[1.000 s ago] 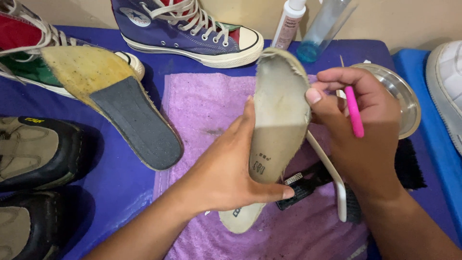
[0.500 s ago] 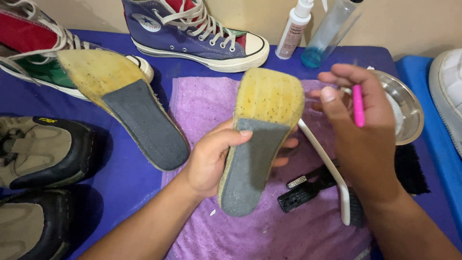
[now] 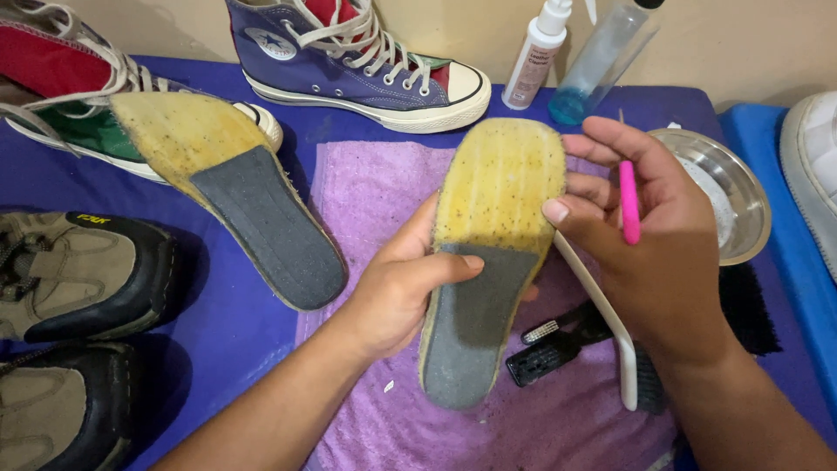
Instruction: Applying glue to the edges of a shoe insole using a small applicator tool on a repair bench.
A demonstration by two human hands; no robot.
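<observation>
The purple towel (image 3: 366, 201) covers the blue table (image 3: 227, 340). Above it the insole (image 3: 493, 253) is held underside up, long axis running toe-far to heel-near. The left hand (image 3: 397, 296) clamps its middle, thumb across the grey heel pad. The right hand (image 3: 649, 253) touches the right edge, fingers pinched on a pink tool (image 3: 629, 202). The steel bowl (image 3: 741, 209) at right appears to hold whitish liquid.

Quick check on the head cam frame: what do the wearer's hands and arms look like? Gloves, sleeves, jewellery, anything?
Both are bare. The left hand and right hand wear no gloves, and no rings, watch or wristband show. Both forearms are uncovered to the picture's lower edge, so no sleeve is in view. The visible fingernails are short and unpainted. No tape, bandage or markings on either.
</observation>
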